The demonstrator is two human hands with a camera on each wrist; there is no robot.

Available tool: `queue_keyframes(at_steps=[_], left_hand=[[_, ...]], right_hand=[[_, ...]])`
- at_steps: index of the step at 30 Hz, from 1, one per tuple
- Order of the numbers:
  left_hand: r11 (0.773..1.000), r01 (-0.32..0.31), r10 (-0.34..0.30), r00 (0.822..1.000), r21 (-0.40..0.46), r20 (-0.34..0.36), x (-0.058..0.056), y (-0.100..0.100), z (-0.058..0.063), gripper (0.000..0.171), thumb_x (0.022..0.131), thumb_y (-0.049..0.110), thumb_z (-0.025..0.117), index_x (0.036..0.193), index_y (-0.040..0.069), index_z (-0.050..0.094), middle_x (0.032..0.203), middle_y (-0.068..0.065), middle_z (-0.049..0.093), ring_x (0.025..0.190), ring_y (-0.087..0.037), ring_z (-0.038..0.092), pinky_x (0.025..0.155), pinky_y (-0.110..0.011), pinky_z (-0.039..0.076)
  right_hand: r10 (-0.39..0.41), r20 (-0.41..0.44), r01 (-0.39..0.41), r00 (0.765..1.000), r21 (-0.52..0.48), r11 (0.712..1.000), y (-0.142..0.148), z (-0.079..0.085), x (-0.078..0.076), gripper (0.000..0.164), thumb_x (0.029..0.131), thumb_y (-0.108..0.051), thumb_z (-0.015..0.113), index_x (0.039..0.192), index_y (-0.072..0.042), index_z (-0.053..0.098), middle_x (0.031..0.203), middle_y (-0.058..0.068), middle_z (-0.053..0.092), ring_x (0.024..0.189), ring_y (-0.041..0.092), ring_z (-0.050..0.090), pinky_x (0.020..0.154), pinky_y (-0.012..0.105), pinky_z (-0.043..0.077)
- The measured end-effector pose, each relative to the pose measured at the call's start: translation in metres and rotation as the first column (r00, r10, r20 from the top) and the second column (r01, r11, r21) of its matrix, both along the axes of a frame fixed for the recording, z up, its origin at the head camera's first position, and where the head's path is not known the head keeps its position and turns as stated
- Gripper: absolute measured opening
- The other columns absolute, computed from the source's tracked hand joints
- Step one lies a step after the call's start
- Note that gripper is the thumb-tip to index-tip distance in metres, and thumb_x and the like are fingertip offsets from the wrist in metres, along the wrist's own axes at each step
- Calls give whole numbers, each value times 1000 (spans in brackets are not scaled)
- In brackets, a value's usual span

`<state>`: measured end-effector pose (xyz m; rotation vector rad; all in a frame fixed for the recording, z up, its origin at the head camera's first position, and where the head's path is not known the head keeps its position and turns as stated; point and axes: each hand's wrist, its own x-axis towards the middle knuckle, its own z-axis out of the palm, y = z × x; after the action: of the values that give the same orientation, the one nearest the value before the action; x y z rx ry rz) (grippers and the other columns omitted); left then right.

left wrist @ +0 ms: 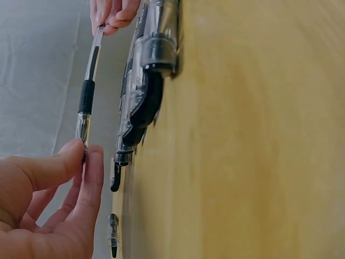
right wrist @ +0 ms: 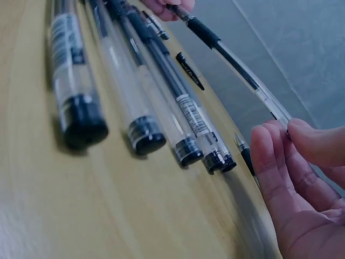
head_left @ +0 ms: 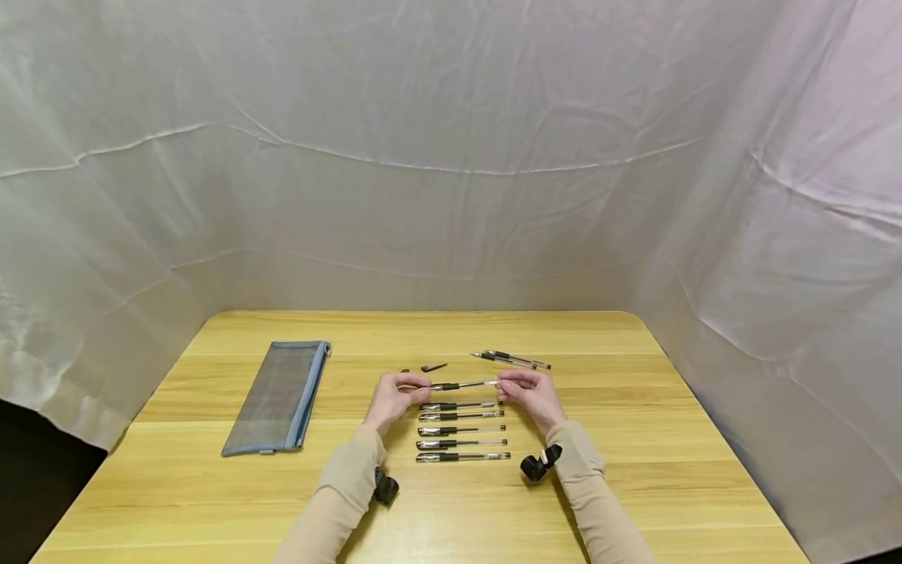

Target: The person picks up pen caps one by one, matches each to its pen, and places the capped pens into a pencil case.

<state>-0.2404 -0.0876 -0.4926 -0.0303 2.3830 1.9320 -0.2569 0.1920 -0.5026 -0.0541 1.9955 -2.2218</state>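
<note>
A clear gel pen with a black grip is held level above the table, between both hands. My left hand pinches its front end between thumb and fingers; the fingertips partly hide that end, so whether a cap sits there is unclear. At the pen's back end, my right hand pinches the clear barrel with thumb and fingertips. Just nearer to me, several capped gel pens lie side by side in a row, caps to the left. Beyond the held pen lies a loose black pen cap.
Two uncapped pens lie together at the back right, tips to the left. A grey mesh pouch with blue zip edging rests on the left of the wooden table. Pale fabric hangs around the table's back and sides.
</note>
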Motion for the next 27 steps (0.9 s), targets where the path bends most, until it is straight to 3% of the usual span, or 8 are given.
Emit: queue_keyframes(at_steps=[5,9,16,21,27], left_hand=[[996,-10,9,1000,-83,-14,-1,0,2,14,85,-2,76,98,2,78,110,-16,75,87,-17,73,79,-29,61],[981,9,-20,998,-196,-57,-1,-1,4,11,85,0,77,96,2,78,105,-16,76,84,-18,71,75,-29,60],[948,19,-48,995,-318,-84,-3,-1,5,8,84,1,78,92,4,79,97,-12,77,82,-18,70,77,-32,59],[933,15,-48,995,-361,-82,-6,-1,4,7,83,2,79,90,6,79,94,-9,78,83,-17,70,87,-40,58],[927,26,-67,993,-375,-99,-4,-2,8,8,82,1,80,85,8,80,86,-5,77,81,-17,68,90,-44,55]], right_hand=[[-26,-13,27,1000,93,995,-1,1,-1,34,92,10,62,124,20,56,92,10,77,79,13,74,78,26,63],[-35,-32,42,999,215,976,-2,3,-3,29,90,8,65,118,16,63,96,17,76,77,12,72,75,24,62],[18,-146,57,989,496,866,-1,3,-8,16,86,3,74,101,8,74,91,22,75,70,10,66,66,19,56],[50,-153,47,987,571,820,0,3,-10,13,87,1,74,99,5,76,89,19,76,68,8,65,63,21,55],[86,-191,64,978,660,748,-2,4,-11,9,85,-1,76,93,-2,79,94,15,77,77,9,65,73,24,54]])
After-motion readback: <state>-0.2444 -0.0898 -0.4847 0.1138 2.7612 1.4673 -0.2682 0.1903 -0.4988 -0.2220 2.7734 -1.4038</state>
